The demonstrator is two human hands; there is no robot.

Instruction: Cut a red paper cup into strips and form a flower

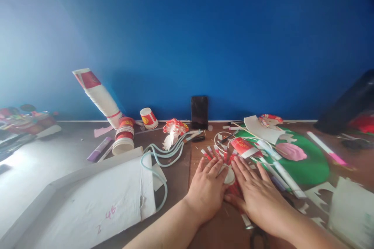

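A red and white paper cup cut into strips lies splayed on the brown table, its round white base in the middle. My left hand rests flat over the strips on its left side, fingers stretched out. On the other side my right hand presses down with its fingers extended and the thumb toward the left hand. Both hands are open and partly cover the cup; the strips beneath them are hidden. Just beyond the right fingertips lies a cut red cup piece.
A white box and a pale blue cord lie to the left. Stacked paper cups lean behind them. A black phone stands against the blue wall. Markers, paper scraps and a green sheet spread on the right.
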